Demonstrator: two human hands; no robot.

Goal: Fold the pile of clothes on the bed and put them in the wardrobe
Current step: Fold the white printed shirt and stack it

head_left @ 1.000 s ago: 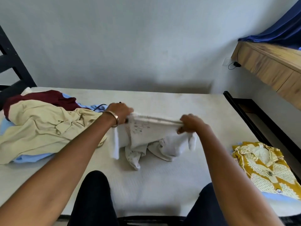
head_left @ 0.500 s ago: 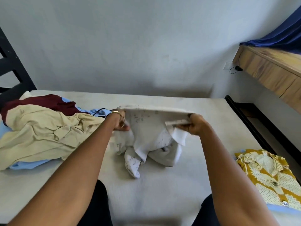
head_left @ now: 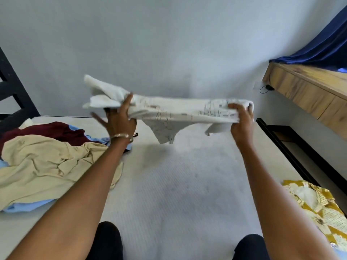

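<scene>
One white printed garment (head_left: pixel 180 111) is held up in the air above the bed (head_left: pixel 178 184), stretched out roughly level between two hands, clear of the mattress. The left hand (head_left: pixel 120 121) grips its left end with the thumb over the top of the cloth, while some of its other fingers (head_left: pixel 97 119) stick out spread and blurred below; bunched white fabric sticks out past that hand to the far left. A single metal bangle (head_left: pixel 120 136) circles the left wrist. The right hand (head_left: pixel 241 120) grips the right end, thumb on the near side and fingers curled round the far edge. Two loose flaps of the garment hang down between the hands, one in the middle and a smaller one by the right hand.

On the left of the bed lies one pile of unfolded clothes: a cream shirt (head_left: pixel 47 169) on top, a maroon piece (head_left: pixel 47 129) behind it, and light blue cloth (head_left: pixel 24 206) showing beneath at the near edge. At the near right edge of the bed lies one mustard-yellow patterned shirt (head_left: pixel 317 207), well apart from the pile.

Two knees in black fabric (head_left: pixel 109 239) show at the bottom. On the right a wooden bench (head_left: pixel 309 89) projects from the wall, with dark blue cloth (head_left: pixel 323 47) draped over it.
</scene>
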